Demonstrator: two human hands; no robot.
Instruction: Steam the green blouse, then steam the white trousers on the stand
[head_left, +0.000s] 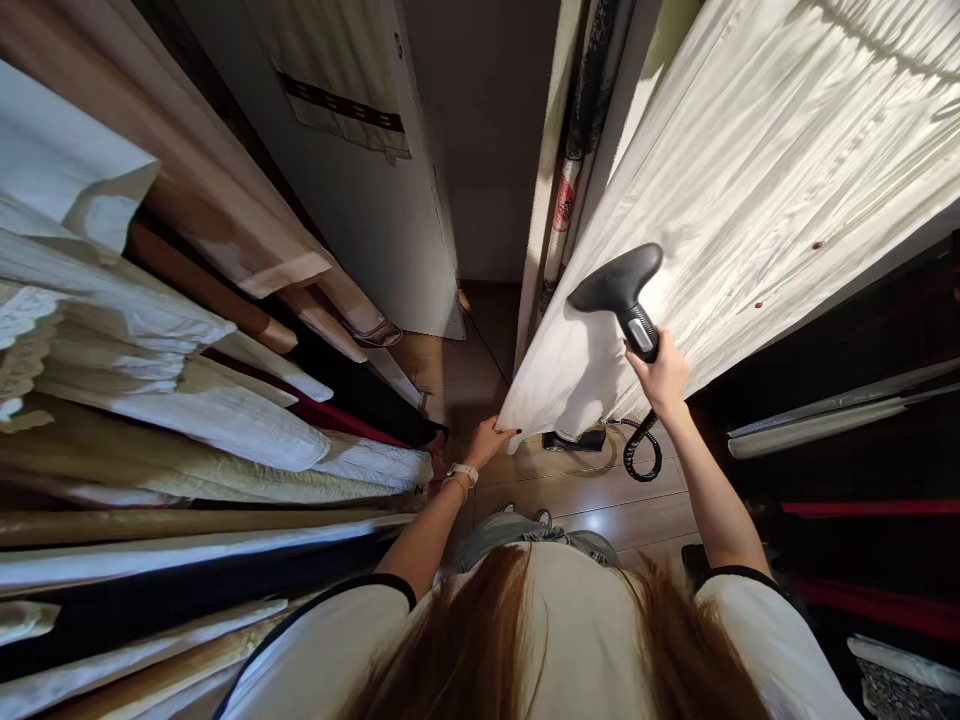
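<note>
A long white pleated garment [720,210] hangs at the right, its surface creased and lit. My right hand [660,372] grips the handle of a black handheld garment steamer [616,285], whose flat head lies against the white cloth. My left hand [489,443] pinches the lower corner of the same cloth and pulls it out from the rack. A black coiled hose [643,450] drops from the steamer handle towards a small black base unit [574,440] on the floor.
Many hanging garments [165,400] in white, beige and dark colours crowd the left side. Dark clothes [840,500] hang low at the right. A white door [375,190] stands ahead, above a wooden floor [570,500] with a thin black cable on it.
</note>
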